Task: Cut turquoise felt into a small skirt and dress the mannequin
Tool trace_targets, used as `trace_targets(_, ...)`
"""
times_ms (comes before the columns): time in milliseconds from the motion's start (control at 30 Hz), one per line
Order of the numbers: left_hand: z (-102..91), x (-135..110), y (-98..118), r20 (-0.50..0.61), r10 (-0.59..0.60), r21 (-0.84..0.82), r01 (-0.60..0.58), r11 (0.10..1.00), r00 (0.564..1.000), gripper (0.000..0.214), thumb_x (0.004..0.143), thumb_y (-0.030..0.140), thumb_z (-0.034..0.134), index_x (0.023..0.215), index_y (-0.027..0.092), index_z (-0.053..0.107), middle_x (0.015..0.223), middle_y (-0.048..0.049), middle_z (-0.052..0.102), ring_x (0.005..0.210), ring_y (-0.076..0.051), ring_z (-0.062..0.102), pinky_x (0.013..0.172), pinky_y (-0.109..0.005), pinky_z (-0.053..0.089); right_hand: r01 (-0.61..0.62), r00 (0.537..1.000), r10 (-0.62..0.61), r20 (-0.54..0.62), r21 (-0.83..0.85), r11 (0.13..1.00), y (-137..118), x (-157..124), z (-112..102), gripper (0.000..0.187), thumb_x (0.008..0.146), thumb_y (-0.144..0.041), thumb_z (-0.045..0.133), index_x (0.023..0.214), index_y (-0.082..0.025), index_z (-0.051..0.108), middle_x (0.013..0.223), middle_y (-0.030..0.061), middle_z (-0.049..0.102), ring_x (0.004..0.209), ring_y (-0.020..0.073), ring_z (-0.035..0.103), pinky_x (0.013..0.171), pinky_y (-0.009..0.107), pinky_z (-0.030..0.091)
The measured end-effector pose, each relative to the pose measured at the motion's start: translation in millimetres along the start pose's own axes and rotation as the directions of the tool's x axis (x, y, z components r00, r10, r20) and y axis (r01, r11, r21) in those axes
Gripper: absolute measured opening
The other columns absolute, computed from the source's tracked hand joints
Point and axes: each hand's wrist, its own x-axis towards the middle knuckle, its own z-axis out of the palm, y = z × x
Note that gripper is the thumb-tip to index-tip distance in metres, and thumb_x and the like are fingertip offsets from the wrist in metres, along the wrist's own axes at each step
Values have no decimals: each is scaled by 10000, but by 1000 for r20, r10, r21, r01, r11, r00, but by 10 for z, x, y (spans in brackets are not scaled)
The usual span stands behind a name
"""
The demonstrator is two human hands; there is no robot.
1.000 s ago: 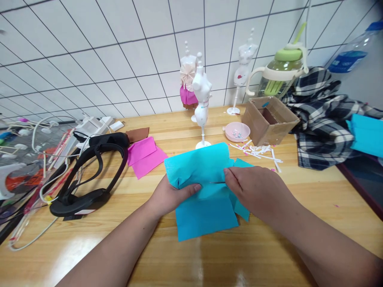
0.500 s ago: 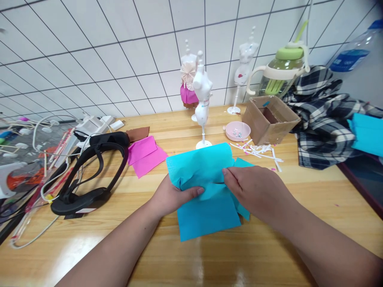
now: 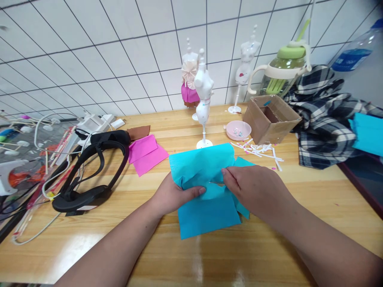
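Observation:
A turquoise sheet of crepe paper lies on the wooden table in front of me, its upper part lifted and gathered. My left hand pinches a fold at the sheet's left side, thumb on top. My right hand is closed at the sheet's right side, and a thin metal needle sticks out from its fingertips towards the left, lying against the paper between both hands.
A white mannequin stand rises just behind the paper, with two more behind it. Pink sheets and a black headset lie left. A pink dish, cardboard box, paper scraps and plaid cloth are right.
Both hands have stayed on the turquoise paper and shifted only slightly. The needle tip shows a little more clearly between the hands now. The view has drifted a little.

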Motion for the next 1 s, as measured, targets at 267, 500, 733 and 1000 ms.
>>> trace_targets(267, 13, -8, -23, -1, 18, -11, -18, 1000, 1000, 641, 692, 425, 809, 1257, 191, 615, 1281, -124, 667, 1144, -349, 640, 985, -515, 515, 9, 1000, -9, -1, 29, 1000, 5, -10, 16, 488, 999, -393, 288, 716, -218, 645, 688, 32, 696, 599, 179, 582, 529, 299, 157)
trace_targets(500, 23, -19, -16, -27, 13, 9, -13, 1000, 1000, 681, 679, 440, 814, 1276, 190, 602, 1295, -129, 656, 1155, -356, 632, 991, -524, 509, 3, 1000, -3, -4, -36, 999, 42, -11, -18, 479, 991, -380, 308, 692, -215, 645, 652, 42, 679, 577, 184, 576, 526, 304, 156)
trace_targets(733, 37, -13, -17, 2, 40, 34, -40, 999, 999, 638, 692, 436, 803, 1256, 204, 618, 1289, -109, 664, 1157, -345, 634, 997, -503, 509, 24, 1000, -24, -11, -6, 1000, 8, -18, 21, 470, 995, -384, 311, 709, -217, 646, 665, 34, 684, 590, 182, 573, 525, 297, 154)
trace_targets(1000, 66, -20, 3, 31, 29, 13, -30, 999, 999, 602, 692, 425, 800, 1229, 206, 640, 1263, -101, 681, 1146, -337, 642, 1009, -513, 502, 33, 999, -33, 13, 16, 999, -30, -20, 36, 463, 1000, -372, 307, 721, -213, 641, 671, 34, 679, 600, 183, 567, 526, 294, 141)
